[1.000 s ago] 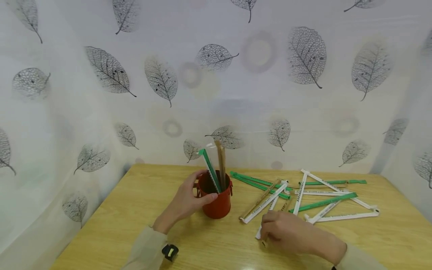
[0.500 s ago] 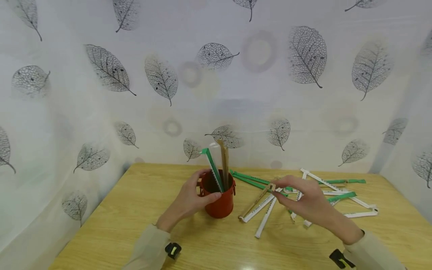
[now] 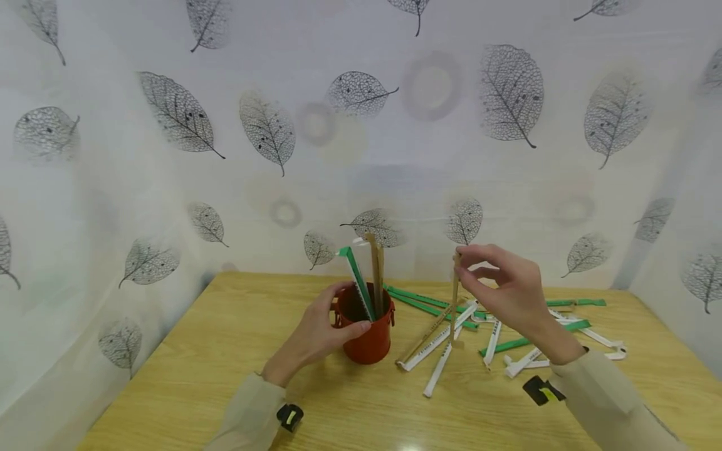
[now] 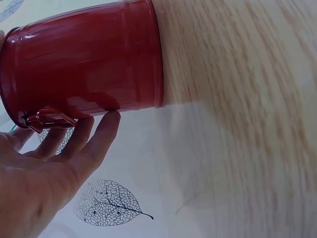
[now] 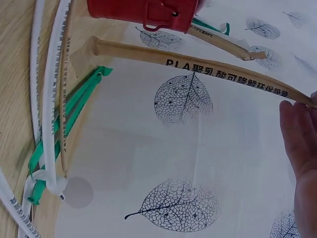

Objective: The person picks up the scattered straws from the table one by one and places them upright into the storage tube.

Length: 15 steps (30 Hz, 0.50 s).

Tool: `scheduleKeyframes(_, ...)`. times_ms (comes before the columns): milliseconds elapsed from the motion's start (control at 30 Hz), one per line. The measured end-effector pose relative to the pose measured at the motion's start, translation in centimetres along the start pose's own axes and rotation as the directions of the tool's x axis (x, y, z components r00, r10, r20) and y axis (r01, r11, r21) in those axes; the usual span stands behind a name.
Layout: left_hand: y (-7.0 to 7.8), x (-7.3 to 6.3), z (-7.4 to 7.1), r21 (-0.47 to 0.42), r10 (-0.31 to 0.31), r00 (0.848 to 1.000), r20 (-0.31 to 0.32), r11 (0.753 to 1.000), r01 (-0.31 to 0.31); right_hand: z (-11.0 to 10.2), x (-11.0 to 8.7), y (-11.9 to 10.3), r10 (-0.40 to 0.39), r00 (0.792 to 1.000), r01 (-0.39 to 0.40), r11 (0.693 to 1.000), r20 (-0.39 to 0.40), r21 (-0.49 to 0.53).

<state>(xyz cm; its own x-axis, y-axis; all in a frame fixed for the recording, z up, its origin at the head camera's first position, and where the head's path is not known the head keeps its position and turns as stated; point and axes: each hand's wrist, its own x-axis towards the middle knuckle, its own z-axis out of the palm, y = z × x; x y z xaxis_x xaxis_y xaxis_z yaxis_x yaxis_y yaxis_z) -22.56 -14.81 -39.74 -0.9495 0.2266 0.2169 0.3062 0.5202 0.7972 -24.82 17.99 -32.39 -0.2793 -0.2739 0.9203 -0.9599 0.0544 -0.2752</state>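
Observation:
My left hand (image 3: pixel 316 335) holds a small red bucket (image 3: pixel 366 346) upright on the table, thumb at the front of its rim and fingers along the side. Inside lean a green wrapped straw (image 3: pixel 355 282) and brown wrapped straws (image 3: pixel 375 266). To the right, my right hand (image 3: pixel 510 291) pinches a brown wrapped straw (image 3: pixel 454 300) by its top end, so it hangs nearly vertical above the pile. Black print runs along that straw (image 5: pixel 198 64) in the right wrist view. In the left wrist view, the fingertips touch the bucket's wall (image 4: pixel 84 59) beside its handle.
Several white, green and brown wrapped straws lie crossed on the wooden table (image 3: pixel 225 376), right of the bucket. One white straw (image 3: pixel 437 373) points toward the front. A leaf-patterned cloth (image 3: pixel 361 156) hangs behind the table and at both sides.
My right hand has left the white straw near the front, picked a brown straw from the pile and raised it upright. The left hand stays on the bucket, which has shifted slightly right.

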Motion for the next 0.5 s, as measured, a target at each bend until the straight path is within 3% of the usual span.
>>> scheduleKeyframes(233, 0.0, 0.1, 0.0, 0.011, -0.005, 1.0, 0.0, 1.0, 0.005, 1.5, 2.7, -0.2, 0.078, 0.987, -0.079, 0.997, -0.141, -0.002)
scheduleKeyframes(500, 0.0, 0.3, 0.0, 0.02, -0.007, 1.0, 0.003, 1.0, 0.007, 3.5, 6.3, -0.9, 0.088, 0.956, -0.075, 0.996, -0.28, 0.056)
